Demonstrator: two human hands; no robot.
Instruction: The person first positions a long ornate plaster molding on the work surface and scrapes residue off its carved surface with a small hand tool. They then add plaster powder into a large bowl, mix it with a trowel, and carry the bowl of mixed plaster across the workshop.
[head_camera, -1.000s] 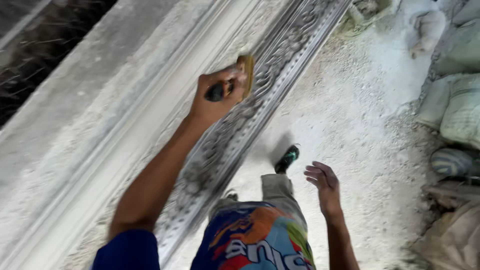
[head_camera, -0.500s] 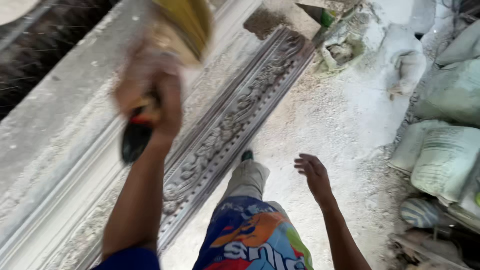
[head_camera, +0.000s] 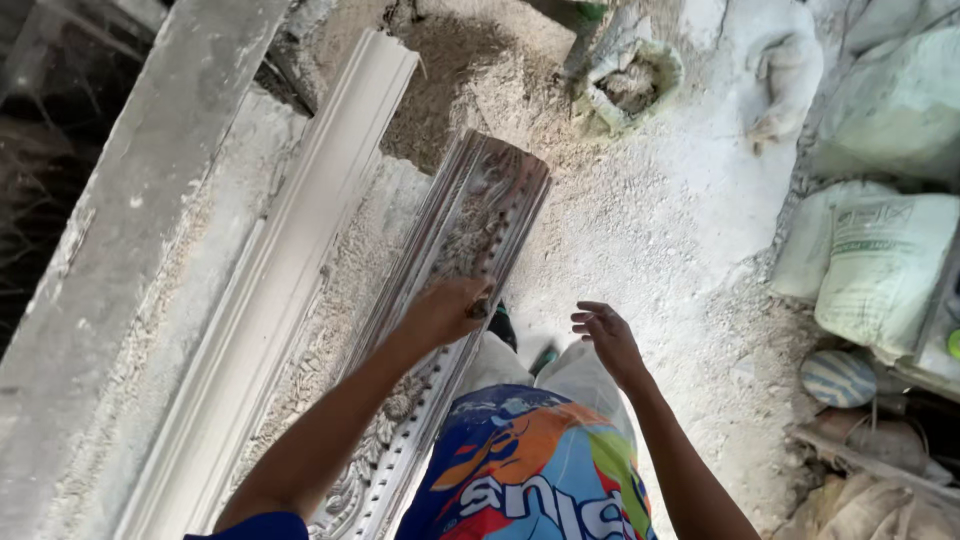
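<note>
Grey plaster dust coats the bench (head_camera: 150, 300) that fills the left half of the frame, its long slabs running from lower left up toward the top centre. On it lies a plain white cornice length (head_camera: 300, 250), and just right of that a carved ornamental moulding (head_camera: 480, 220), darker and patterned, with its long axis on the same diagonal and its far end at upper centre. The left hand (head_camera: 445, 312) rests on the moulding near mid-frame, closed around a small dark-handled tool (head_camera: 482, 308) whose working end cannot be made out. The moulding stretches away from that hand in both directions, up the frame and back toward the lower edge. The right hand (head_camera: 605, 340) hangs off the bench just beside it, fingers spread and empty. Pale sacks (head_camera: 880, 270) crowd the right edge.
</note>
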